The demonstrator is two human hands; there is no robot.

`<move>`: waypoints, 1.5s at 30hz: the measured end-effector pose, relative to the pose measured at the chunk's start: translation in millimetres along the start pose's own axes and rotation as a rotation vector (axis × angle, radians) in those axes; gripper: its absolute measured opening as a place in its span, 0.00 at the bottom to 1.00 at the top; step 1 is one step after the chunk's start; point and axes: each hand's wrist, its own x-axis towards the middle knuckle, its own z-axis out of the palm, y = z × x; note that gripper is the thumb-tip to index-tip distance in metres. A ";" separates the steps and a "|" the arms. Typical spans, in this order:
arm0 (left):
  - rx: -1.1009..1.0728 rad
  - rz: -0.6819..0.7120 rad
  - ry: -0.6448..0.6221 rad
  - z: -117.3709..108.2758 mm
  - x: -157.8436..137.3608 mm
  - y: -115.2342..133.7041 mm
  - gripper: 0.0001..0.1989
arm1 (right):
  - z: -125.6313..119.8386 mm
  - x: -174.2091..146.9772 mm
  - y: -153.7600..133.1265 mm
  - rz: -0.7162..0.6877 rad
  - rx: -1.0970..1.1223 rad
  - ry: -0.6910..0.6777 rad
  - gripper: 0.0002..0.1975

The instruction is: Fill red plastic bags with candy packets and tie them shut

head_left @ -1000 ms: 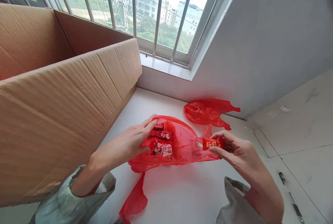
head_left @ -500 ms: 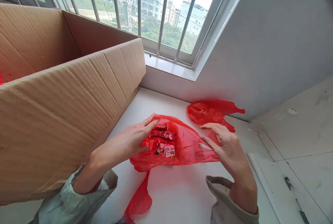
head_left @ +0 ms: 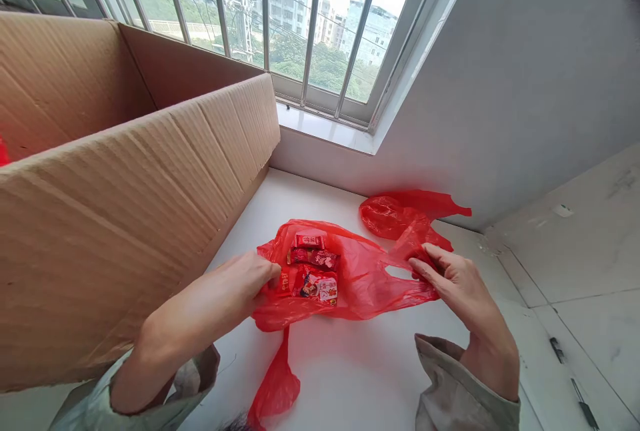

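A thin red plastic bag [head_left: 357, 277] lies spread on the white table, its mouth open upward. Several small wrapped snack packets [head_left: 315, 261] in red and dark red show inside it. My left hand [head_left: 257, 277] is closed on the bag's left edge, its fingertips partly hidden in the plastic. At the other end, my right hand [head_left: 440, 267] pinches the bag's handle between thumb and fingers, beside the slit of the handle hole.
A large cardboard box [head_left: 165, 217] stands at the left. Another red plastic bag [head_left: 400, 214] lies against the wall, and red plastic [head_left: 277, 384] trails at the front. Two dark pen-like items [head_left: 583, 404] lie at far right. A barred window [head_left: 320, 31] is behind.
My right hand has moved right and closed on the bag's handle, drawing it outward. My left hand has left the packets and shifted left to the bag's edge.
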 end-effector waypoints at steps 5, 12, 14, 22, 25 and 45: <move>0.037 -0.035 0.274 -20.7 16.2 19.1 0.09 | -4.0 -0.3 8.0 -0.037 0.421 0.366 0.13; -0.088 -0.071 0.713 -26.8 20.6 38.4 0.08 | -1.1 -2.7 -9.5 -0.185 0.700 0.674 0.10; -0.070 -0.068 0.724 -26.6 20.3 42.4 0.12 | -1.0 -3.5 -12.5 -0.210 0.767 0.770 0.10; -0.017 0.073 0.207 -15.9 22.9 22.7 0.13 | -3.4 -3.0 -3.0 -0.152 0.497 0.567 0.14; -0.066 0.106 0.062 -15.3 18.0 21.9 0.08 | -5.9 -8.7 -4.0 -0.129 0.328 0.529 0.16; 0.081 -0.002 0.316 -13.9 29.2 24.4 0.12 | -2.3 -28.1 -33.1 -0.101 -0.193 0.373 0.12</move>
